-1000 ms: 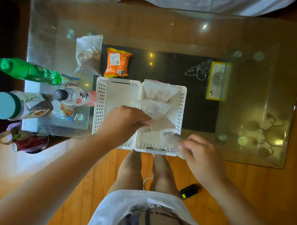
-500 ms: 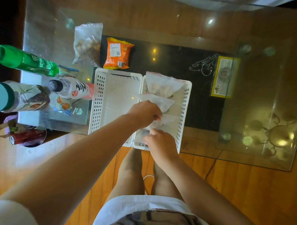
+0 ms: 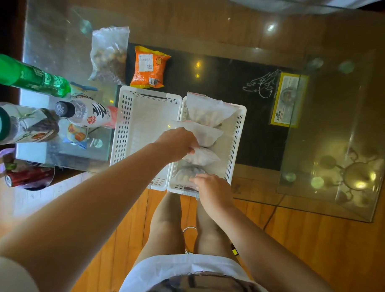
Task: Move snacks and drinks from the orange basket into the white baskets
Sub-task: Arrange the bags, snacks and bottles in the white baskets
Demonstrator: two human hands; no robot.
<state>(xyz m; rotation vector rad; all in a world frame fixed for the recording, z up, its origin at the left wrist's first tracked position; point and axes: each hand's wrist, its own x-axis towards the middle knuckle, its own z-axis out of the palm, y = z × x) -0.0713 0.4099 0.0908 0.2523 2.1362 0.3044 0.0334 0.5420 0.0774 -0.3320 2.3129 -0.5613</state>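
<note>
Two white perforated baskets stand side by side on the glass table. The left white basket [image 3: 131, 122] holds nothing visible. The right white basket [image 3: 237, 134] holds several clear snack bags in a row. My left hand [image 3: 178, 143] reaches over the divider and pinches the third bag [image 3: 203, 157]. My right hand [image 3: 209, 185] rests on the nearest bag [image 3: 184, 175] at the basket's front end, fingers curled on it. No orange basket is visible.
A bag of nuts [image 3: 109, 55] and an orange snack packet [image 3: 149, 68] lie behind the baskets. A green bottle [image 3: 30, 75], a white bottle [image 3: 88, 115] and a teal-capped bottle [image 3: 20, 124] stand left. A red can [image 3: 26, 177] lies lower left. My knees are below the table edge.
My right hand carried a clear bag from the table's front edge into the right white basket and set it at the front. My left hand shifted right onto the bags.
</note>
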